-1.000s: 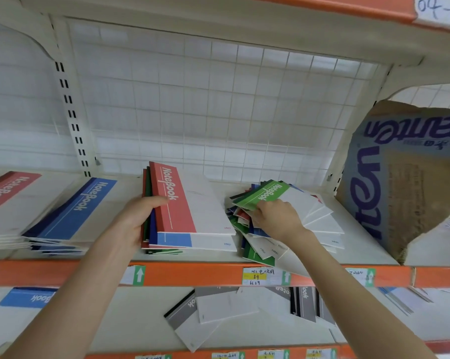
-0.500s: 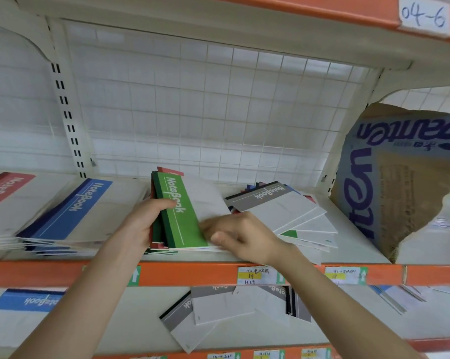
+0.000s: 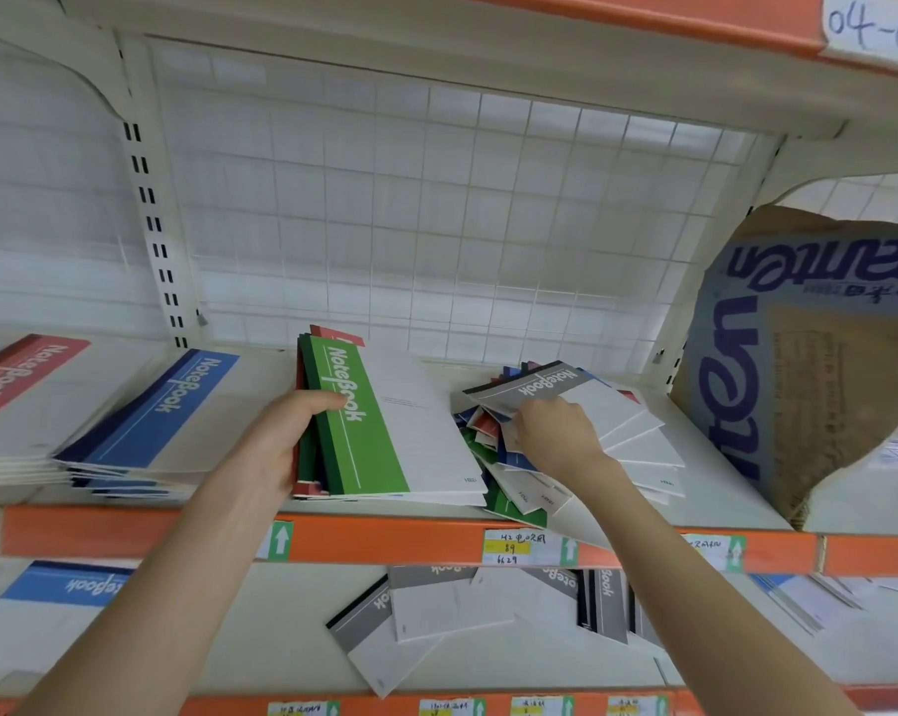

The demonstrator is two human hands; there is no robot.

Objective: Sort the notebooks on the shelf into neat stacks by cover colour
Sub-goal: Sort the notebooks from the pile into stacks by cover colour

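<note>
I count four lots on shelf (image 3: 720,488): red stack (image 3: 18,385), blue stack (image 3: 168,405), green-topped stack (image 3: 354,421), grey-topped pile (image 3: 622,436) | left hand (image 3: 276,447) clasps green-topped stack | right hand (image 3: 555,436), fingers curled, grips grey-topped pile.

We reach both bare forearms up and forward, wrists nearly straight. Our left hand (image 3: 273,447) grips the spine side of the notebook stack (image 3: 384,436), with the thumb laid across its green cover. Our right hand (image 3: 555,436), knuckles up, curls its fingers down. They seem to pinch the edge of the grey notebook (image 3: 550,387), fingertips hidden.
</note>
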